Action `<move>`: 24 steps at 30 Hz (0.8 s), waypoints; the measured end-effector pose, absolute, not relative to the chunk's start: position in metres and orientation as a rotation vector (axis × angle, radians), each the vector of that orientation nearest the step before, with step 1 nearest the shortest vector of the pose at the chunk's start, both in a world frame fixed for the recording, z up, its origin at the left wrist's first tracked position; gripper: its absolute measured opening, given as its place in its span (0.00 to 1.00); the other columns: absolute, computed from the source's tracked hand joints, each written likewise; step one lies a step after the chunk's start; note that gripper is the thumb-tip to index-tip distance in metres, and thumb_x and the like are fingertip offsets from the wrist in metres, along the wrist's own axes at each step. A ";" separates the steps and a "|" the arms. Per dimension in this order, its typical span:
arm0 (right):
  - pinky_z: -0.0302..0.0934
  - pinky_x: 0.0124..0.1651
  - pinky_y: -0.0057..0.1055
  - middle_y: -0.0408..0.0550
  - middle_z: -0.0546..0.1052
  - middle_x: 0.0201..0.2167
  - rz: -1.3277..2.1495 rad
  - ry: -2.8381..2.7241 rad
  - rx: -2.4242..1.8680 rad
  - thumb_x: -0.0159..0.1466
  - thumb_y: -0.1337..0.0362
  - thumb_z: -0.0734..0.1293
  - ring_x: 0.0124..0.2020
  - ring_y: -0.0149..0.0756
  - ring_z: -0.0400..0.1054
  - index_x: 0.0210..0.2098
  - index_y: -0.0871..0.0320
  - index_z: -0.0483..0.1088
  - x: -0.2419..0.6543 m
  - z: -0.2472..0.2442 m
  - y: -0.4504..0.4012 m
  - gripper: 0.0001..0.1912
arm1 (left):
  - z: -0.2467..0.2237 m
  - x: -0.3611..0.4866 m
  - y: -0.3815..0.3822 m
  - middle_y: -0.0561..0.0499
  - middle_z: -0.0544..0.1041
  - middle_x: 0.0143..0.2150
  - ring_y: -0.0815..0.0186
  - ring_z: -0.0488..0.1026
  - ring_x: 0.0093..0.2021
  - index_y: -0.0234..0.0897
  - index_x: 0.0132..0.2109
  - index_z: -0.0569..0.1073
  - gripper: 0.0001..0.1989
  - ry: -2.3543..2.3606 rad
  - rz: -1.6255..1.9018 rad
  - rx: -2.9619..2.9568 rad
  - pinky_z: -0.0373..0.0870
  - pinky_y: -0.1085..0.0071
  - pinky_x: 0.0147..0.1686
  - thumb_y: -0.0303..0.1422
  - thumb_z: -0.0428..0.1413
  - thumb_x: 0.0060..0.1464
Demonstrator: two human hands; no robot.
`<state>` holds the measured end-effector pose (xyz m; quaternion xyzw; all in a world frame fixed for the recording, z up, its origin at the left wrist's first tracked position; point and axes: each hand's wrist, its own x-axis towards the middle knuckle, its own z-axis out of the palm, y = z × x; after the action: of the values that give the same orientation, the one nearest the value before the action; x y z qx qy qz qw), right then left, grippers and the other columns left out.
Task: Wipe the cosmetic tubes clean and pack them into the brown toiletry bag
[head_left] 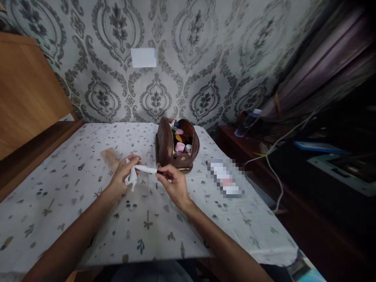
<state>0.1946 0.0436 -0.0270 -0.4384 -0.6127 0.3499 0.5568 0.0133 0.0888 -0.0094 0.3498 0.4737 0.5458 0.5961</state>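
Note:
My left hand [125, 172] is closed around a crumpled white tissue [131, 179], whose loose end hangs below the fingers. A slender white stick [145, 169] with a dark end runs from the tissue across to my right hand [174, 184]. Thumb and fingers of that hand pinch its dark end; the stick's exact kind cannot be made out. Just behind my right hand stands a brown leather pouch [163, 145], unzipped. Inside it are several small items, among them a pink-lidded jar [179, 147]. A beige flat packet [110, 156] lies behind my left hand.
A white cloth with plant prints [147, 235] covers the table. To the right lies a phone [225, 178], its screen blurred. Further right are a clear bottle [248, 122] and a white cable [279, 192]. A wooden panel [35, 86] borders the left side; patterned wallpaper rises behind.

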 end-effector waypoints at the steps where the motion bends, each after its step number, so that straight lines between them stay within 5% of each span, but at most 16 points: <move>1: 0.62 0.32 0.29 0.42 0.73 0.27 0.795 -1.469 -1.029 0.60 0.57 0.70 0.27 0.31 0.66 0.34 0.55 0.74 0.192 -0.027 0.041 0.08 | -0.009 0.014 0.087 0.58 0.73 0.23 0.77 0.64 0.15 0.36 0.32 0.71 0.21 1.066 1.311 0.767 0.60 0.80 0.14 0.42 0.70 0.37; 10: 0.59 0.23 0.26 0.40 0.72 0.22 1.107 -1.055 -1.058 0.54 0.53 0.73 0.22 0.31 0.67 0.30 0.56 0.66 0.173 -0.047 0.047 0.16 | -0.019 0.020 0.087 0.55 0.70 0.25 0.69 0.70 0.24 0.39 0.34 0.68 0.20 1.190 1.481 0.588 0.69 0.74 0.24 0.51 0.60 0.53; 16: 0.56 0.20 0.24 0.37 0.71 0.17 1.289 -0.983 -1.064 0.50 0.52 0.75 0.17 0.28 0.65 0.26 0.56 0.64 0.169 -0.056 0.048 0.19 | -0.012 0.023 0.064 0.48 0.75 0.43 0.62 0.73 0.45 0.40 0.44 0.69 0.13 1.345 1.762 1.777 0.69 0.68 0.48 0.44 0.49 0.64; 24: 0.57 0.19 0.23 0.35 0.72 0.15 1.455 -1.128 -0.900 0.49 0.55 0.76 0.15 0.26 0.63 0.25 0.56 0.65 0.163 -0.054 0.034 0.17 | -0.024 0.021 0.066 0.48 0.76 0.29 0.60 0.73 0.32 0.38 0.35 0.73 0.15 1.333 1.051 2.733 0.65 0.64 0.39 0.34 0.45 0.67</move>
<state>0.1628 0.0342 -0.0537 -0.3754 -0.4704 0.6067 0.5193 0.0213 0.0659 -0.0242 0.8489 0.4140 0.3266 -0.0376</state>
